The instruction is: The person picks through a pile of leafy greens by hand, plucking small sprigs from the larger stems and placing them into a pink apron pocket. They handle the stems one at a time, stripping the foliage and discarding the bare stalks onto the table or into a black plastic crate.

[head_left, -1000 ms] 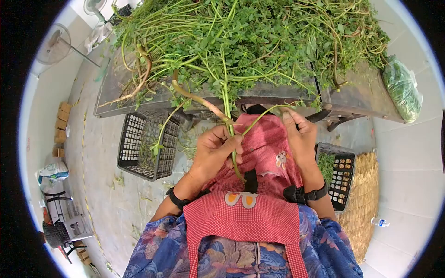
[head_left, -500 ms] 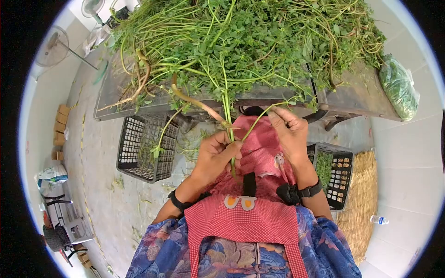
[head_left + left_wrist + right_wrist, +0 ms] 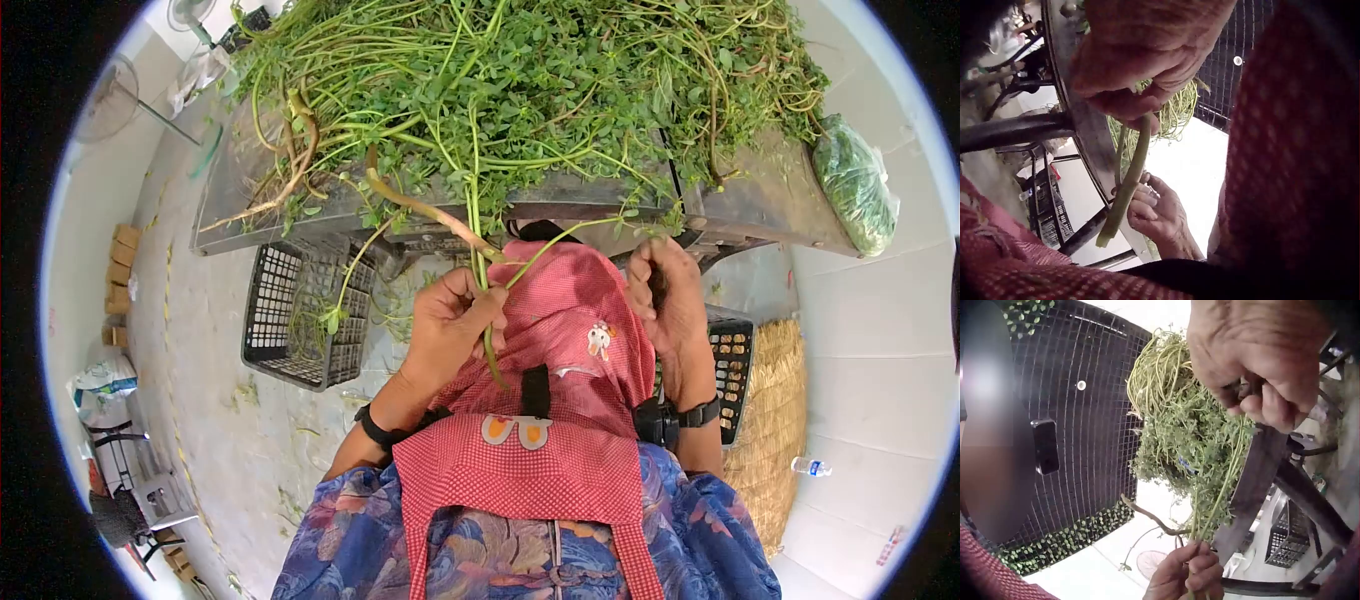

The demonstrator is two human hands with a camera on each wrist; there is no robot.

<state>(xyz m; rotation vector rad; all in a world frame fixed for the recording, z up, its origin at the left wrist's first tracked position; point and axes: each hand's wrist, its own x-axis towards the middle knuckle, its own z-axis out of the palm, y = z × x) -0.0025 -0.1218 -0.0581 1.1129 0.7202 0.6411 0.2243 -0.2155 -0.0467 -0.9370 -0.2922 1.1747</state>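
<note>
Head view: green stems [image 3: 475, 225] are clamped in the left hand [image 3: 447, 322] near the centre of the frame.
Their long axis is set nearly upright, the upper part extended to the leafy heap [image 3: 560, 90] at the top, the lower end tipped slightly right over the red apron [image 3: 540, 470]. A brownish stalk [image 3: 430, 211] is slanted from upper left to just above that hand; a thin shoot [image 3: 556, 243] is angled to upper right. In the left wrist view, the lower end is pointed down and left. The right hand [image 3: 670, 292] is seen right of centre, fingers curled near the shoot's tip; whether anything is gripped cannot be told.
</note>
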